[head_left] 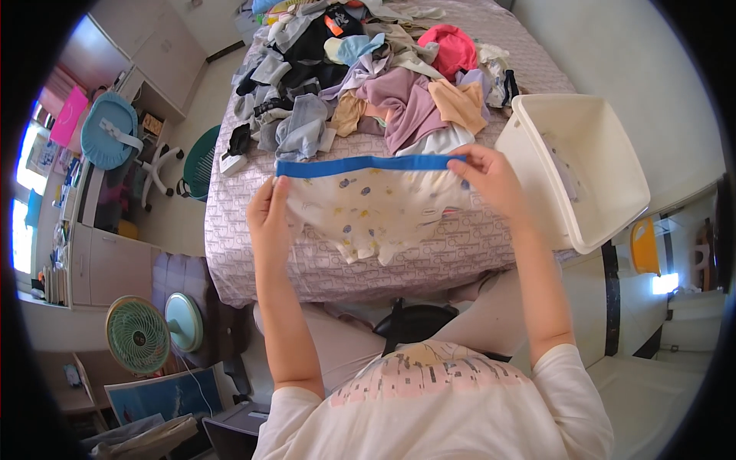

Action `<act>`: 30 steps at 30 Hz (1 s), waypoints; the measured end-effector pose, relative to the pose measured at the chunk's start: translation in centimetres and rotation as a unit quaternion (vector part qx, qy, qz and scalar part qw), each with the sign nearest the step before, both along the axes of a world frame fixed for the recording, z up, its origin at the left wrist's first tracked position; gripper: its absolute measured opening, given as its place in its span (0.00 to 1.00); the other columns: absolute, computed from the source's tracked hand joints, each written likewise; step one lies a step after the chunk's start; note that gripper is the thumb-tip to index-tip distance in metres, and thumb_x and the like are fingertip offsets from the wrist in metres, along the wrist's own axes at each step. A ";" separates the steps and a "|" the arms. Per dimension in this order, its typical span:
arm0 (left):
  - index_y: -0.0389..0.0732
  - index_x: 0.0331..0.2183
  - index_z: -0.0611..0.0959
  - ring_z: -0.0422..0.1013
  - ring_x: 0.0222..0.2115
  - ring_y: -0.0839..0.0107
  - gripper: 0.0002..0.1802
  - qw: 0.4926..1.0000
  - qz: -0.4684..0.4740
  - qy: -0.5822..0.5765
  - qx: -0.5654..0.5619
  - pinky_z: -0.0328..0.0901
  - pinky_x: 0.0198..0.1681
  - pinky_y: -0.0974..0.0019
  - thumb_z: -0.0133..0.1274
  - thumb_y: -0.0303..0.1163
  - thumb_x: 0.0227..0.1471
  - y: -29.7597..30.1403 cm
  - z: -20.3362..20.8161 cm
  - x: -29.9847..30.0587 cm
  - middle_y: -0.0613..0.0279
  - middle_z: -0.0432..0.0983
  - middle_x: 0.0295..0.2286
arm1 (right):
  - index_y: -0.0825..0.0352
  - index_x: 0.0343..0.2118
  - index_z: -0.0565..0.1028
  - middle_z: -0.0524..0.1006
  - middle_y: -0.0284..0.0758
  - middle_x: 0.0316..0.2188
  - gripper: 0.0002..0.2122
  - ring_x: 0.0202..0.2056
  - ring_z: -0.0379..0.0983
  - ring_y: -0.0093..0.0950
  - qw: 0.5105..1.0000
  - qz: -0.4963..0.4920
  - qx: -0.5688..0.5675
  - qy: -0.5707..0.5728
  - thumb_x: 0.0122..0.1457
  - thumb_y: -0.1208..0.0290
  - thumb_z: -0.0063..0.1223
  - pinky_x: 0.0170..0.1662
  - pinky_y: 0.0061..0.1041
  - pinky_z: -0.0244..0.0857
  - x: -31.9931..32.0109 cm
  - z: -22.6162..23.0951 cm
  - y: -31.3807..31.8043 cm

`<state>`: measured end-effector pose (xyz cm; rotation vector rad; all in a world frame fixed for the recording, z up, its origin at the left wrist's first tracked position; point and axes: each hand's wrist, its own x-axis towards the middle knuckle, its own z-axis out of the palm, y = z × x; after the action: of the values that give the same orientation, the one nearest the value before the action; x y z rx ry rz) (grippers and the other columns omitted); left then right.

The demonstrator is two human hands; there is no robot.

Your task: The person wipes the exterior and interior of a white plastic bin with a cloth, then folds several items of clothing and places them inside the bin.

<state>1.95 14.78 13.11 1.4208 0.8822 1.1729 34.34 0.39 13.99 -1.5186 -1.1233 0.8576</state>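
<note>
A pair of white underpants (364,203) with a blue waistband and small blue and yellow prints is stretched out in front of me above the bed. My left hand (268,208) pinches the waistband's left end, thumb on top. At the other end, my right hand (491,178) grips the band between thumb and fingers. The legs of the garment hang down toward me. Just beyond it lies a big heap of mixed clothes (399,103), with mauve, peach, grey, black and pink pieces.
The bed (245,264) has a pale patterned cover. A cream plastic bin (540,218) tilts on its right side, with some cloth inside. Left of the bed stand a green basket (201,161), a blue-backed chair (109,130) and a small green fan (138,337).
</note>
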 end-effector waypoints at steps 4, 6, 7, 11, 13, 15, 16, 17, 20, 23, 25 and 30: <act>0.33 0.38 0.84 0.71 0.31 0.84 0.14 0.989 0.012 -0.124 -0.076 0.64 0.33 0.79 0.53 0.35 0.66 -0.7 0.9 0.2 0.68 0.80 0.31 | 0.69 0.42 0.78 0.81 0.29 0.32 0.10 0.29 0.76 0.17 0.973 -0.113 0.004 0.203 0.62 0.68 0.62 0.30 0.18 0.70 -2.1 3.5 -1.1; 0.34 0.36 0.85 0.68 0.28 0.86 0.13 0.988 0.037 -0.131 -0.069 0.61 0.30 0.79 0.54 0.35 0.66 -3.2 2.1 2.3 0.72 0.76 0.28 | 0.67 0.43 0.76 0.80 0.30 0.33 0.11 0.30 0.77 0.17 0.959 -0.099 0.071 0.257 0.63 0.66 0.61 0.30 0.17 0.73 -4.8 4.3 -1.9; 0.36 0.35 0.85 0.64 0.26 0.87 0.13 0.987 0.063 -0.135 -0.063 0.57 0.27 0.80 0.54 0.36 0.66 -4.7 2.1 3.4 0.75 0.73 0.26 | 0.67 0.44 0.75 0.80 0.31 0.34 0.12 0.30 0.78 0.18 0.955 -0.097 0.096 0.263 0.63 0.66 0.61 0.30 0.17 0.74 -7.1 4.9 -2.0; 0.33 0.38 0.84 0.69 0.31 0.84 0.14 0.999 -0.028 -0.022 -0.007 0.63 0.34 0.78 0.49 0.33 0.68 -10.6 2.5 6.4 0.67 0.79 0.33 | 0.71 0.47 0.73 0.79 0.35 0.40 0.12 0.40 0.78 0.20 0.963 -0.057 0.170 0.202 0.64 0.74 0.59 0.41 0.20 0.75 -13.6 4.3 -1.4; 0.31 0.46 0.80 0.72 0.35 0.81 0.14 0.994 -0.007 -0.105 0.005 0.66 0.38 0.77 0.48 0.32 0.68 -11.6 1.8 7.6 0.63 0.79 0.38 | 0.72 0.49 0.73 0.79 0.36 0.41 0.12 0.42 0.78 0.21 0.963 -0.046 0.217 0.154 0.64 0.75 0.57 0.44 0.20 0.74 -15.0 3.4 -1.0; 0.30 0.52 0.76 0.74 0.38 0.78 0.17 0.984 -0.045 -0.174 -0.002 0.68 0.41 0.75 0.51 0.29 0.65 -11.9 1.8 8.0 0.61 0.79 0.41 | 0.72 0.53 0.73 0.79 0.38 0.44 0.14 0.45 0.78 0.24 0.961 -0.009 0.230 0.153 0.65 0.78 0.54 0.48 0.22 0.72 -15.0 3.1 -1.5; 0.31 0.54 0.73 0.75 0.39 0.77 0.20 0.976 -0.065 -0.206 -0.008 0.69 0.43 0.74 0.54 0.26 0.62 -12.0 2.1 8.1 0.60 0.78 0.42 | 0.70 0.54 0.74 0.79 0.39 0.46 0.15 0.46 0.78 0.27 0.971 0.009 0.223 0.081 0.63 0.80 0.53 0.49 0.26 0.72 -14.6 2.9 -2.1; 0.30 0.56 0.71 0.76 0.45 0.72 0.25 0.976 -0.095 -0.196 -0.005 0.70 0.49 0.71 0.58 0.23 0.59 -11.8 2.2 7.5 0.55 0.78 0.45 | 0.70 0.53 0.74 0.79 0.39 0.46 0.16 0.46 0.78 0.28 0.970 0.025 0.230 0.077 0.62 0.80 0.54 0.49 0.26 0.72 -14.5 2.9 -2.4; 0.30 0.51 0.76 0.74 0.41 0.78 0.20 0.984 -0.049 -0.172 -0.017 0.68 0.44 0.75 0.59 0.23 0.58 -11.1 3.0 7.1 0.60 0.78 0.43 | 0.69 0.54 0.75 0.79 0.38 0.45 0.17 0.45 0.78 0.30 0.971 0.016 0.236 0.042 0.60 0.81 0.56 0.48 0.27 0.72 -13.4 3.6 -3.4; 0.31 0.48 0.79 0.72 0.38 0.81 0.15 0.975 -0.076 -0.196 -0.072 0.66 0.41 0.79 0.58 0.24 0.60 -10.3 1.8 4.8 0.64 0.79 0.40 | 0.68 0.54 0.75 0.79 0.37 0.46 0.19 0.45 0.78 0.28 0.960 -0.070 0.240 -0.123 0.58 0.80 0.59 0.48 0.26 0.71 -10.9 5.4 -3.7; 0.32 0.47 0.79 0.71 0.36 0.83 0.13 0.974 -0.099 -0.195 -0.068 0.64 0.38 0.80 0.57 0.25 0.61 -9.8 2.5 4.6 0.66 0.78 0.38 | 0.67 0.53 0.75 0.79 0.32 0.45 0.22 0.41 0.76 0.21 0.956 -0.111 0.249 -0.108 0.55 0.76 0.67 0.44 0.21 0.70 -9.4 4.9 -2.3; 0.34 0.44 0.81 0.67 0.30 0.89 0.10 0.990 -0.132 -0.038 -0.038 0.60 0.31 0.81 0.57 0.27 0.62 -7.4 3.4 3.6 0.74 0.75 0.30 | 0.69 0.47 0.79 0.80 0.26 0.36 0.18 0.34 0.72 0.15 0.984 0.118 0.047 0.124 0.54 0.73 0.70 0.37 0.15 0.66 -6.1 4.4 -2.6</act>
<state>5.54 7.38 16.51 1.3740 0.6555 0.9765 28.27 -2.24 18.37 -1.1790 -1.1536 1.1057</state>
